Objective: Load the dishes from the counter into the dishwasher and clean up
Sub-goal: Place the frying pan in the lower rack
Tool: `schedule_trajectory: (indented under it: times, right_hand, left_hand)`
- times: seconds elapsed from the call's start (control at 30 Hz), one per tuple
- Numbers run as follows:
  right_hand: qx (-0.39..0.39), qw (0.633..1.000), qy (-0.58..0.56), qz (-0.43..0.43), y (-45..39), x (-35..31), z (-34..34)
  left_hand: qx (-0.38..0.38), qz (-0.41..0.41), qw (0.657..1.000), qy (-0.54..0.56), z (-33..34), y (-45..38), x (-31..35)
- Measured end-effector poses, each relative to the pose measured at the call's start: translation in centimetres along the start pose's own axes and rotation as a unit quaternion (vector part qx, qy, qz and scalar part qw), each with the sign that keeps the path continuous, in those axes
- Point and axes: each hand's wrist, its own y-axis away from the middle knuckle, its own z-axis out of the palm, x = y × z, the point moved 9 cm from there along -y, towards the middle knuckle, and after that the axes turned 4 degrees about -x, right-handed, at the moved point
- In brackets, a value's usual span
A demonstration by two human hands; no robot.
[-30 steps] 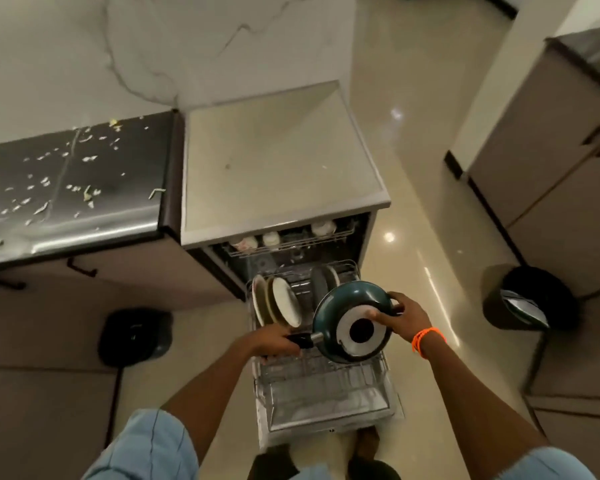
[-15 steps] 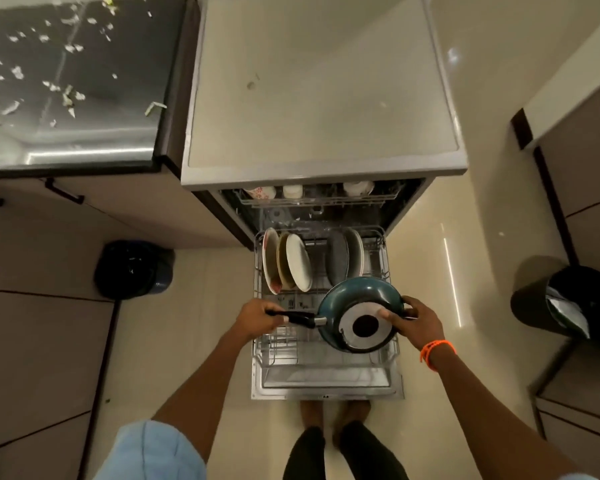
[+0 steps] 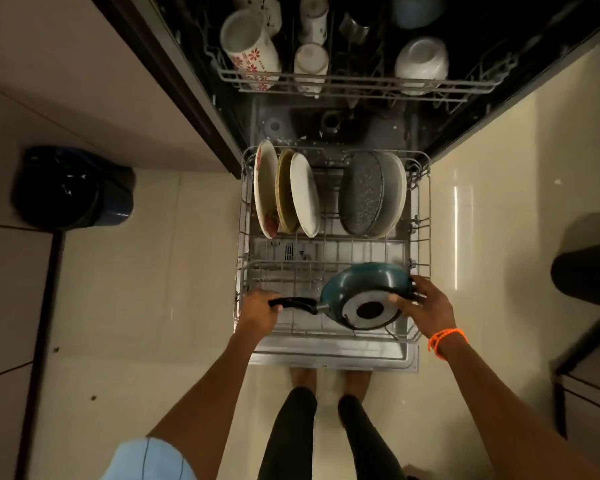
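Note:
A teal frying pan [image 3: 361, 280] with a black handle is tilted on its side in the front right of the pulled-out lower rack [image 3: 420, 237], its underside facing me. My left hand [image 3: 258, 311] grips the handle's end. My right hand [image 3: 421, 306] holds the pan's right rim, fingers on its base. Three plates [image 3: 291, 192] stand upright at the rack's back left, and a grey speckled pan [image 3: 364, 194] with another dish stands at the back right.
The upper rack [image 3: 326, 79] holds mugs [image 3: 250, 46], cups and a white bowl [image 3: 421, 62]. A black-lined bin [image 3: 73, 188] stands on the floor at left, another dark bin [image 3: 586, 268] at right. My feet are just below the open dishwasher door [image 3: 329, 356].
I have bent down closer to the dishwasher, so the counter has left the view. The pan has gone lower, down into the front of the lower rack, with both hands holding it as before.

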Motion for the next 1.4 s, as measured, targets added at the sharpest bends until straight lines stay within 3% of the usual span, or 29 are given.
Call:
schedule_trajectory:
  times: [0.1, 0.43, 0.83, 1.1, 1.4]
  right_hand:
    - [-0.014, 1.000, 0.023, 0.002, -1.8, 2.7, 1.2]
    - [-0.020, 0.999, 0.042, 0.012, -5.3, 7.8, 3.5]
    - [-0.045, 0.983, 0.177, 0.003, -6.8, 10.2, 5.6]
    - [-0.042, 0.981, 0.186, 0.044, -8.2, 11.3, 6.1]
    - [-0.034, 0.982, 0.177, 0.049, -7.8, 11.1, 6.0]
  left_hand:
    - [-0.030, 0.008, 0.998, -0.046, 2.5, -2.1, -1.6]
    - [-0.025, 0.013, 0.997, -0.071, 5.1, -6.6, -3.3]
    - [0.039, 0.067, 0.995, -0.058, 5.7, -6.6, -4.4]
    - [0.125, 0.097, 0.985, -0.075, 4.6, -6.0, -2.9]
    - [0.077, 0.059, 0.994, -0.051, 5.7, -6.6, -3.2]
